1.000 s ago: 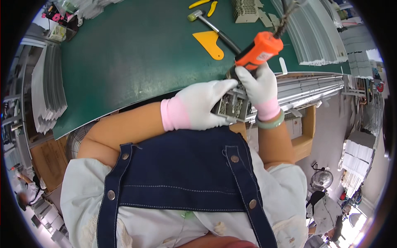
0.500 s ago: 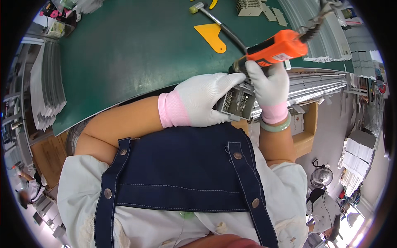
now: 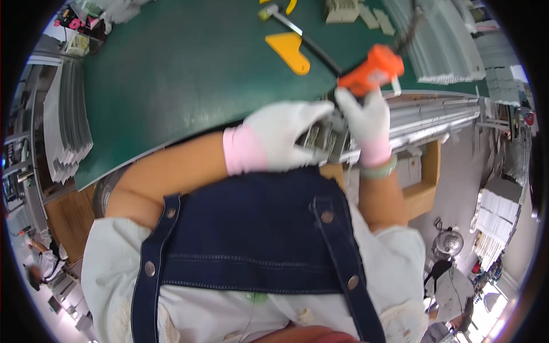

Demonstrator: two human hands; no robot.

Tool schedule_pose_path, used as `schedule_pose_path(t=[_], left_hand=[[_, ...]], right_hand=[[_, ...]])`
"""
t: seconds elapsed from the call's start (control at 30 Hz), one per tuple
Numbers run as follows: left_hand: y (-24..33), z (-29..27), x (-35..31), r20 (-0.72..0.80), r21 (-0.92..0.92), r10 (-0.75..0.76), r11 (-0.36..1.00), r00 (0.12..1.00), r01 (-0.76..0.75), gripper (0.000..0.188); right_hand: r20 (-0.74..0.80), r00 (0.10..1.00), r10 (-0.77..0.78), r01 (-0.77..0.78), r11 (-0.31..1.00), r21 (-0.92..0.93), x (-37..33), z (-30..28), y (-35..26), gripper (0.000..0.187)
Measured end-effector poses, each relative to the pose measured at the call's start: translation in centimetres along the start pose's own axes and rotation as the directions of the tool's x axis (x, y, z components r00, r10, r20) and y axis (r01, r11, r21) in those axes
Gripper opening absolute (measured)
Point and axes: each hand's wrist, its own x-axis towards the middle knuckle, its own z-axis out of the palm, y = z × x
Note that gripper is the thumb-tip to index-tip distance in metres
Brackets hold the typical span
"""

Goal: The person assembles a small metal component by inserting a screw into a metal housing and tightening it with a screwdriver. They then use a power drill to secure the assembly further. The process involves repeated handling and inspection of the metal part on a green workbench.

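Observation:
My right hand point(image 3: 366, 117), in a white glove with a pink cuff, grips an orange-and-black electric screwdriver point(image 3: 372, 71) from below. A cable rises from the tool's back end, and its dark front slants down toward my left hand point(image 3: 283, 137). That hand wears a matching glove; thumb and fingers curve around a small grey box point(image 3: 345, 150) at the table's near edge. Small metal screws point(image 3: 326, 137) lie inside, blurred by motion. The screwdriver's tip and whatever it may touch are hidden between the gloves.
The green table point(image 3: 171, 63) carries a yellow scraper point(image 3: 289, 51) and a hammer point(image 3: 311, 43). Grey panels are stacked at left point(image 3: 66, 120) and right point(image 3: 437, 46). Metal strips point(image 3: 429, 117) and a cardboard box point(image 3: 426, 183) lie right of my right hand. Other people are in the background.
My right hand and the electric screwdriver have shifted slightly left, and the tool's back end has dropped a little. My left hand stays around the box, its thumb and fingers moved slightly.

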Motion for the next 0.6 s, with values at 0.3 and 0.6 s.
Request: schedule_pose_path(t=[0.3,0.6], left_hand=[[-0.2,0.5,-0.6,0.061,0.056,-0.064,0.997,0.996,0.061,0.081],[0.4,0.5,-0.5,0.150,0.000,-0.217,0.976,0.964,0.220,0.085]], right_hand=[[0.072,0.997,-0.018,0.006,0.985,0.173,-0.6,0.6,0.4,0.037],[0.086,0.996,0.019,-0.036,0.980,0.197,-0.1,0.9,1.2,0.037]])
